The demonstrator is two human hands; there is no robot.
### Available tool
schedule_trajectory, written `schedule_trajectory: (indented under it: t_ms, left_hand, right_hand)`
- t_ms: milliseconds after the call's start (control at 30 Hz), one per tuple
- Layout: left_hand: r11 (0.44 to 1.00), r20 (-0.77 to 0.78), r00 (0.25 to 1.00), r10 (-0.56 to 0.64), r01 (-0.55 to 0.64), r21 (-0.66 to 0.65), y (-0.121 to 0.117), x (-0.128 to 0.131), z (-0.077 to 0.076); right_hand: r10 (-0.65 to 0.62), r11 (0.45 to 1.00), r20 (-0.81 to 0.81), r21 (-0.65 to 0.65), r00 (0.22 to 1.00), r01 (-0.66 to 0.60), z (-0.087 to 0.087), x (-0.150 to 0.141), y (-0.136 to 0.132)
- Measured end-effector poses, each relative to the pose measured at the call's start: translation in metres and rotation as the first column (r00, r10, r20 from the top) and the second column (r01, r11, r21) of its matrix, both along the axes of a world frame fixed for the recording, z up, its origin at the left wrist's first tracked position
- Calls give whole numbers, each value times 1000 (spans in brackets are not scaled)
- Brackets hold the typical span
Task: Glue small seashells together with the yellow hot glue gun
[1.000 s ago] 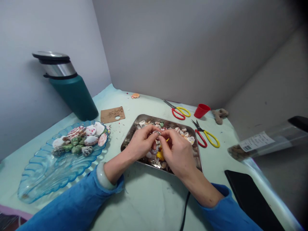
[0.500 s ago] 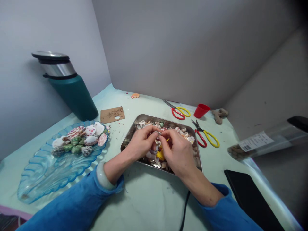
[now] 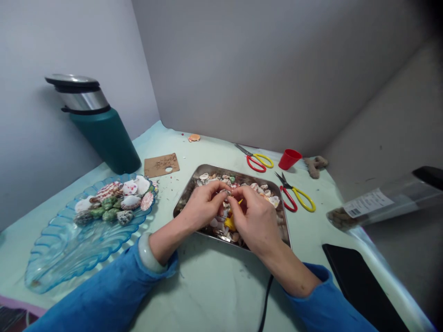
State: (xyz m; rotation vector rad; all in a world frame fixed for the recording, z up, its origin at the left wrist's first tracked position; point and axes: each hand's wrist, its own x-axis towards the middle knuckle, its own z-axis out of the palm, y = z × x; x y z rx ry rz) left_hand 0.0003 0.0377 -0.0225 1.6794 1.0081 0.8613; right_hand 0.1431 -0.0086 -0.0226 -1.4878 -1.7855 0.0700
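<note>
We see plain walls meeting in a corner, upper left of centre: left wall (image 3: pixel 69 37) pale bluish, back wall (image 3: pixel 242 69) greyer. Another grey wall section (image 3: pixel 398 115) slants at right, darker toward the edge. Counter (image 3: pixel 214 286) below, pale green cover, light creases. Pinkish strip (image 3: pixel 20 306) along its lower-left edge, dark area underneath. Bright bluish-white light (image 3: pixel 377 256) along the right edge. Upper right corner black.

Left hand (image 3: pixel 204 205), right hand (image 3: pixel 256 214) — both pinching (fingertips (image 3: pixel 232 199) close together).
</note>
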Motion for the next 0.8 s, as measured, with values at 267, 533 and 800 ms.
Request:
schedule_trajectory:
  t_ms: [267, 533, 800]
  left_hand:
    - [1000, 29, 1000, -10, 11, -20, 0, 1, 2]
    - [999, 58, 998, -23, 25, -48, -1, 2, 0]
    - [995, 70, 997, -23, 30, -96, -2, 2, 0]
  right_hand:
    - [24, 999, -16, 44, 1000, -23, 1, -2, 1]
    - [27, 998, 9, 52, 1000, -28, 1, -1, 1]
    - [15, 999, 2, 40, 1000, -15, 0, 0, 1]
